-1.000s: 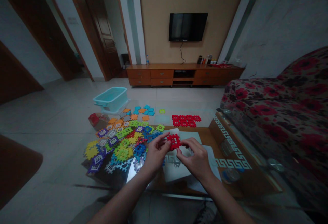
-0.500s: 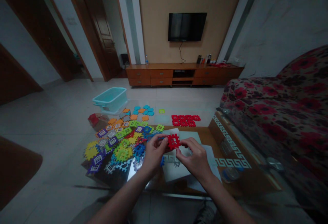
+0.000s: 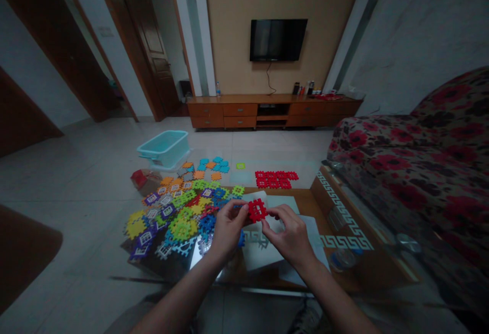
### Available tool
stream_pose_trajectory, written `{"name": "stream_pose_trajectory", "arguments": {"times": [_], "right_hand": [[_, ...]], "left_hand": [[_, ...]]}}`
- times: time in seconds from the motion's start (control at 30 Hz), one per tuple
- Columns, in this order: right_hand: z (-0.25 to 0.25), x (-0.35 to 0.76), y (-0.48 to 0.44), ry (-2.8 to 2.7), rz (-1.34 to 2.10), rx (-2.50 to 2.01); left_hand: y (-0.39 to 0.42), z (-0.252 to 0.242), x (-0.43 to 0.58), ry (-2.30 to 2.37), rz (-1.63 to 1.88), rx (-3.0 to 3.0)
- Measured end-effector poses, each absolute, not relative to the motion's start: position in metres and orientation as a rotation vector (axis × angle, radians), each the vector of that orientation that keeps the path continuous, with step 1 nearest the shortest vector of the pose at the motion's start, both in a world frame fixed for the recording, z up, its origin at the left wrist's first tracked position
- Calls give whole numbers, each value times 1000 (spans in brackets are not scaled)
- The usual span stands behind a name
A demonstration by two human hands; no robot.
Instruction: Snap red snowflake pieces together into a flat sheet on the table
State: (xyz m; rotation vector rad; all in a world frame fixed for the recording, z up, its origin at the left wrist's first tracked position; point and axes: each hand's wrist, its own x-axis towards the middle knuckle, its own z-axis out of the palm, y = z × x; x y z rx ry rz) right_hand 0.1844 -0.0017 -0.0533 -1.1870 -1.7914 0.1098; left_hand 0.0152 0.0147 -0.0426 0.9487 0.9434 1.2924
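Glass-topped wooden coffee table fills the lower middle of the frame, with a heap of multicoloured plastic waffle tiles on its left. Your left hand and right hand, fingers curled closed, both pinch a red plastic lattice tile at centre, above a white paper sheet.

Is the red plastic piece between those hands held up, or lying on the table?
Held up: the red plastic piece is pinched between the left hand and the right hand, above the white card, not resting on it.
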Motion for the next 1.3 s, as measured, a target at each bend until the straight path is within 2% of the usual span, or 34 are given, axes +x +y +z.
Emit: {"name": "stream_pose_trajectory", "arguments": {"times": [1.3], "right_hand": [[-56, 185, 1, -1784, 117, -1162]], "left_hand": [[18, -50, 18, 1041, 1206, 846]]}}
